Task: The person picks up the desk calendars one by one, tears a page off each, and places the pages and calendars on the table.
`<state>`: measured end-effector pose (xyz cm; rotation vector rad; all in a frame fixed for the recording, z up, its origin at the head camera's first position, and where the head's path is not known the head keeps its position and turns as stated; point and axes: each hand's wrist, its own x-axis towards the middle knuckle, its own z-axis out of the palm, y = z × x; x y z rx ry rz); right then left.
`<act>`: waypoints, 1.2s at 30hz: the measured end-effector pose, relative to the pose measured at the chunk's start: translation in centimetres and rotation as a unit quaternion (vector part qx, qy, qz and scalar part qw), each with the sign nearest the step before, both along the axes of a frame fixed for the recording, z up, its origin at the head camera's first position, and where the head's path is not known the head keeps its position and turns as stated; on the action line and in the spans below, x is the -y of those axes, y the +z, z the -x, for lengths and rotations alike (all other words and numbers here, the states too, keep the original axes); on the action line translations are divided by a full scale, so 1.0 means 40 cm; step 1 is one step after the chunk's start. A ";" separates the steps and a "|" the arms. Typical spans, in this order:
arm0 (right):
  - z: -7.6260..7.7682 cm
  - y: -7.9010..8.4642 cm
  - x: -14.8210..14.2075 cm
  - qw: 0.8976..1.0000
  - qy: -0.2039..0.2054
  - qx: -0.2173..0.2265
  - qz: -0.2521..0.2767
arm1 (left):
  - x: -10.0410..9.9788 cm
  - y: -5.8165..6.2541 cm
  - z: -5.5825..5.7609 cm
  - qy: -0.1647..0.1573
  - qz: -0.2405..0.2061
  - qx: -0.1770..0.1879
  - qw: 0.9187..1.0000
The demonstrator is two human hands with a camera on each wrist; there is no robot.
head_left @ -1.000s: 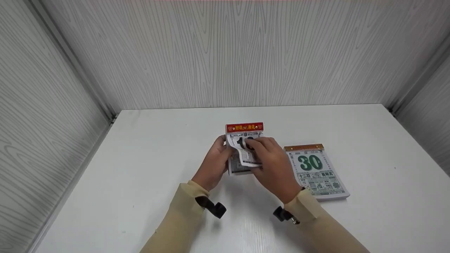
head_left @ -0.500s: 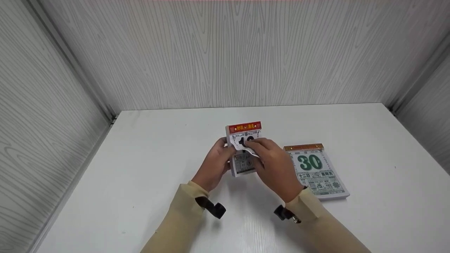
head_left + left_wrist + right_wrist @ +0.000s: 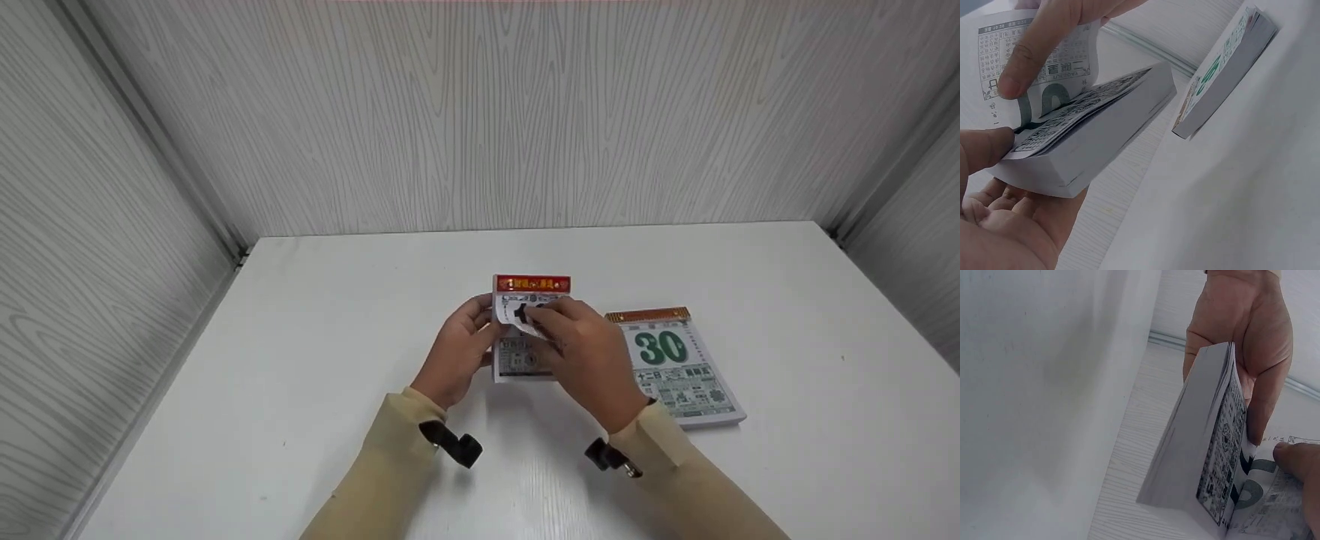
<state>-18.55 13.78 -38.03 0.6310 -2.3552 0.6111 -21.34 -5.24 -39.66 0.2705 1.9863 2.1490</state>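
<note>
A small tear-off calendar (image 3: 532, 284) with a red header strip is held up over the white table. My left hand (image 3: 456, 356) grips its left edge, thumb in front and fingers behind. With thumb and fingers my right hand (image 3: 596, 360) pinches the top page (image 3: 1081, 56), which is bent upward off the block. In the left wrist view the thick page block (image 3: 1112, 135) shows a printed sheet below the raised page. A larger tear-off calendar (image 3: 661, 349), marked with a green 30, lies on the table just right of my right hand.
The white table (image 3: 300, 337) is bordered by a grey wood-grain panel (image 3: 450, 112) at the back and similar panels on both sides. Black wrist straps (image 3: 454, 444) sit over the cream sleeves (image 3: 382, 465).
The small calendar tilted, then levelled again, and now sits slightly farther right and lower. Its top page is lifted higher, baring more of the sheet underneath. The larger calendar has not moved.
</note>
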 end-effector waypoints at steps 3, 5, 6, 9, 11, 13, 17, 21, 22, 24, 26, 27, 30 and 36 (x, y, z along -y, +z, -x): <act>-0.002 0.003 0.001 1.000 -0.008 0.010 -0.001 | 0.000 0.002 -0.001 0.008 0.013 0.004 1.000; -0.002 0.003 0.001 1.000 -0.012 0.016 0.003 | 0.000 0.002 -0.001 0.012 0.017 0.009 1.000; -0.002 0.003 0.001 1.000 -0.012 0.019 0.004 | 0.000 0.002 0.000 0.012 0.018 0.011 1.000; -0.002 0.002 0.002 1.000 -0.011 0.026 0.006 | 0.002 0.002 0.002 0.016 0.023 0.016 0.999; -0.003 0.001 0.002 1.000 -0.008 0.028 0.005 | 0.004 0.003 0.002 0.018 0.030 0.019 0.999; -0.004 0.000 0.003 1.000 -0.007 0.027 0.007 | 0.005 0.003 0.003 0.016 0.033 0.021 0.999; -0.003 0.000 0.004 1.000 -0.004 0.020 0.008 | 0.006 0.003 0.004 0.006 0.013 0.019 1.000; 0.000 0.000 0.005 1.000 0.005 0.022 0.007 | 0.006 0.004 0.006 0.014 -0.012 0.010 1.000; 0.000 0.000 0.005 1.000 0.007 0.023 0.006 | 0.005 0.004 0.007 0.020 -0.015 0.009 1.000; 0.001 0.001 0.004 1.000 0.010 0.022 0.006 | 0.003 0.002 0.008 0.034 -0.017 0.008 0.999; 0.002 0.001 0.004 1.000 0.012 0.016 0.004 | 0.002 0.002 0.008 0.044 -0.017 0.008 0.999; 0.002 0.001 0.003 1.000 0.013 0.011 0.002 | 0.001 0.002 0.008 0.049 -0.019 0.008 0.999; 0.003 -0.001 0.003 1.000 0.017 -0.004 -0.005 | 0.000 0.003 0.007 0.056 -0.022 0.005 0.998; 0.005 -0.005 0.001 1.000 0.026 -0.013 0.004 | 0.000 0.009 0.004 0.054 -0.029 0.007 0.998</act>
